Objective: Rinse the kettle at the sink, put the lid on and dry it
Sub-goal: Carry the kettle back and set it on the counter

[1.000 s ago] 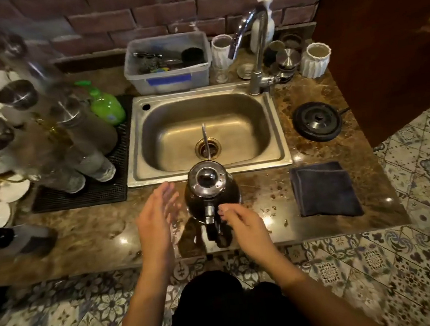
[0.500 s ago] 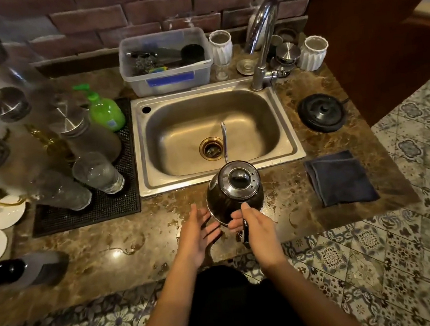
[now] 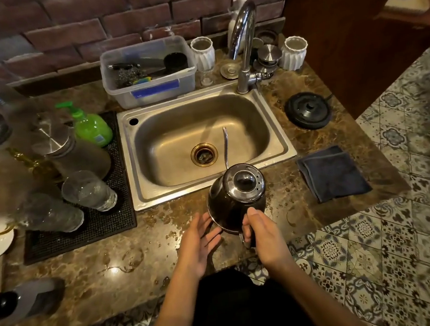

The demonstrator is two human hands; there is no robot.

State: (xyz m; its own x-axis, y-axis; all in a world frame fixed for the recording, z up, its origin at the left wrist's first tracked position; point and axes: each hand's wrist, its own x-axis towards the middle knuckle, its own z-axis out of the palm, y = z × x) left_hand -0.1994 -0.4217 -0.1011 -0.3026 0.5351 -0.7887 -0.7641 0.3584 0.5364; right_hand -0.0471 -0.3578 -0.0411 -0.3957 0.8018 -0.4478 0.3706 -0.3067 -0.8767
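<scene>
View from above of a wet, brown stone worktop (image 3: 113, 264) with a steel sink (image 3: 284, 140) set at its far side. A dark gooseneck kettle (image 3: 234, 200) is held just near of the sink's near rim. It is tilted, and its thin spout points away over the basin. Its shiny lid (image 3: 244, 182) is already seated on top.

The right hand (image 3: 264, 233) grips the kettle's handle at the near side, fingers (image 3: 251, 213) curled round it. The left hand (image 3: 199, 240) is beside the kettle's lower left. Its fingers (image 3: 211, 232) are straight and relaxed, grasping nothing. Whether they touch the kettle's base cannot be told.

A folded dark cloth (image 3: 334, 172) lies on the worktop to the right of the kettle, near but apart from it.

With the lid on and the tap (image 3: 243, 44) not visibly running, rinsing and lidding look finished; drying appears to be the step now starting. The next move likely calls for a free hand to reach right for the cloth while the other steadies the kettle, perhaps after setting it down.
</scene>
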